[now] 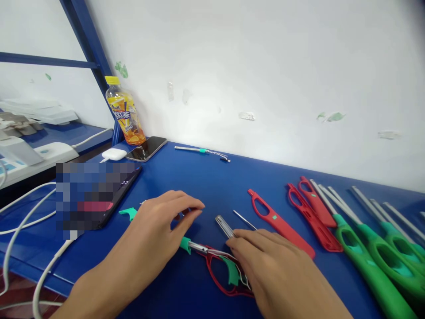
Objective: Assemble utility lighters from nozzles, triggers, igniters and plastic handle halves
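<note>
My left hand is raised over the blue table, thumb and index fingertip brought together in a pinch; anything between them is too small to see. My right hand is closed, fingertips around the lower end of a silvery, partly clear tube-like piece. Below the hands lies an opened red lighter shell with a metal rod, thin white wires and a teal trigger piece. The right hand covers the rest of that shell. Another teal piece shows beside my left wrist.
Red shell halves and a thin metal rod lie right of centre. Several green lighters fill the right side. A wired rod lies near the wall. Phone, tablet, cables and drink bottle stand left.
</note>
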`<state>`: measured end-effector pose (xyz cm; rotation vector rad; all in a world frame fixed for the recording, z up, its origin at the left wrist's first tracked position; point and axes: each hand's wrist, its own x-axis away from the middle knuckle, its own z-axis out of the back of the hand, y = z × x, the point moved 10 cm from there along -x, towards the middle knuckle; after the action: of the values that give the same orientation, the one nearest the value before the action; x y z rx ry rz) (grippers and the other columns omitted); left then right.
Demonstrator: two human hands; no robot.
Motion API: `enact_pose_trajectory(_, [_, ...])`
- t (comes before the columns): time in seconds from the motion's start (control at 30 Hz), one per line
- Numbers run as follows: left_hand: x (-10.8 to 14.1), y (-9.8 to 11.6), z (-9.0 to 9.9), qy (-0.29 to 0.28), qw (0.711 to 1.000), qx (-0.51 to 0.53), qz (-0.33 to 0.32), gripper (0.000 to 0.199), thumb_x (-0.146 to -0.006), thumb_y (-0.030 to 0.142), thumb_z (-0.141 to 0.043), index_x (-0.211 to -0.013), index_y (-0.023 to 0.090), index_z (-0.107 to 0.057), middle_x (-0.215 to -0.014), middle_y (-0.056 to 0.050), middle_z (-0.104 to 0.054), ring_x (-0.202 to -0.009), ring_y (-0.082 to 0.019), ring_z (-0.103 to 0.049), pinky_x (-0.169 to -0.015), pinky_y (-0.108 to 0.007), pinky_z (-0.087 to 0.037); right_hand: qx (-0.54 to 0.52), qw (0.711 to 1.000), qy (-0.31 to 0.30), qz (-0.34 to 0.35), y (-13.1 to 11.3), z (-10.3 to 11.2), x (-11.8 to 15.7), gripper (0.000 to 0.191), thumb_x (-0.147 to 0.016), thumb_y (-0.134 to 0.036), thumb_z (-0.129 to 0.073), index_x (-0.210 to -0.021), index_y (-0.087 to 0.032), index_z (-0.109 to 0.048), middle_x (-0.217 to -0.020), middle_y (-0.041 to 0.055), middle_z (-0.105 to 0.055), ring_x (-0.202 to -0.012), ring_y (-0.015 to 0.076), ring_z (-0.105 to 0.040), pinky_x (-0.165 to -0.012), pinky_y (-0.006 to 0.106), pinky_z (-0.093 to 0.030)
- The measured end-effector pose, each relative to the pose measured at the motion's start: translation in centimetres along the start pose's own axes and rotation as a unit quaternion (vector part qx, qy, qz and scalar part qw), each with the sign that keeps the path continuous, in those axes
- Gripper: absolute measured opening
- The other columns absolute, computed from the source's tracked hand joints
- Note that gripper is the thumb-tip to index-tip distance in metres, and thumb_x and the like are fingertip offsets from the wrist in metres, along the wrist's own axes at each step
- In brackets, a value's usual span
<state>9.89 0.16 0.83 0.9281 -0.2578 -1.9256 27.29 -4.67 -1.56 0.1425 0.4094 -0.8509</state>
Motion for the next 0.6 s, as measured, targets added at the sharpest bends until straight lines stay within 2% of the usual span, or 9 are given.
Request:
enact_pose_trajectory(0.1, [0.1, 0.4, -0.3, 0.004, 0.999, 0.03, -0.015, 0.024, -0.109, 0.02, -0.066, -0.109, 0.028, -0.089, -0.105, 0.004, -0.09, -0.093, -0.015, -0.085, -0.082, -0.024, -0.062, -0.016, 0.999, -0.02, -0.023, 0.4, 0.0, -0.2, 0.045, -0.087, 0.009, -0.053, -0.102, -0.027, -0.077, -0.092, -0.0019, -0.087, -0.072, 0.0212, -0.083, -0.064, 0.033, -0.065])
enact_pose_trajectory(0.17, [0.0, 0.7, -0.3, 0.008, 0.999, 0.045, -0.021, 0.024, -0.108, 0.017, -0.068, -0.109, 0.028, -0.089, -0.104, 0.004, -0.09, -0.092, -0.014, -0.085, -0.084, -0.024, -0.063, 0.001, 1.0, -0.007, -0.02, 0.6, 0.1, 0.0, 0.045, -0.093, 0.006, -0.051, -0.112, -0.026, -0.075, -0.091, -0.0015, -0.085, -0.07, 0.0221, -0.083, -0.06, 0.034, -0.064])
enact_pose_trajectory(0.27, [-0.2, 1.2, -0.4, 0.005, 0.998, 0.065, -0.025, 0.027, -0.108, 0.014, -0.067, -0.108, 0.029, -0.089, -0.104, 0.004, -0.089, -0.091, -0.014, -0.085, -0.083, -0.023, -0.062, 0.045, 0.998, 0.033, -0.008, 0.8, 0.7, 0.3, 0.05, -0.101, 0.002, -0.049, -0.14, -0.021, -0.07, -0.11, 0.0046, -0.09, -0.085, 0.0248, -0.089, -0.067, 0.036, -0.07])
enact_pose_trajectory(0.37, [-0.1, 1.8, -0.7, -0.002, 0.997, 0.077, -0.027, 0.032, -0.108, 0.01, -0.066, -0.109, 0.03, -0.09, -0.104, 0.005, -0.087, -0.088, -0.012, -0.083, -0.079, -0.021, -0.06, 0.046, 0.997, 0.059, -0.021, 1.2, 1.7, 0.3, 0.044, -0.11, -0.008, -0.052, -0.151, -0.019, -0.066, -0.126, 0.0086, -0.09, -0.098, 0.025, -0.091, -0.075, 0.033, -0.072])
enact_pose_trajectory(0.6, [0.4, 2.2, -0.9, 0.004, 0.994, 0.111, -0.013, 0.044, -0.11, 0.008, -0.064, -0.139, 0.034, -0.084, -0.108, 0.006, -0.084, -0.09, -0.011, -0.079, -0.083, -0.021, -0.058, -0.009, 0.986, 0.142, -0.087, 0.9, 4.9, -0.2, 0.027, -0.119, -0.023, -0.052, -0.137, -0.03, -0.071, -0.117, -0.0024, -0.091, -0.097, 0.0194, -0.091, -0.087, 0.029, -0.072])
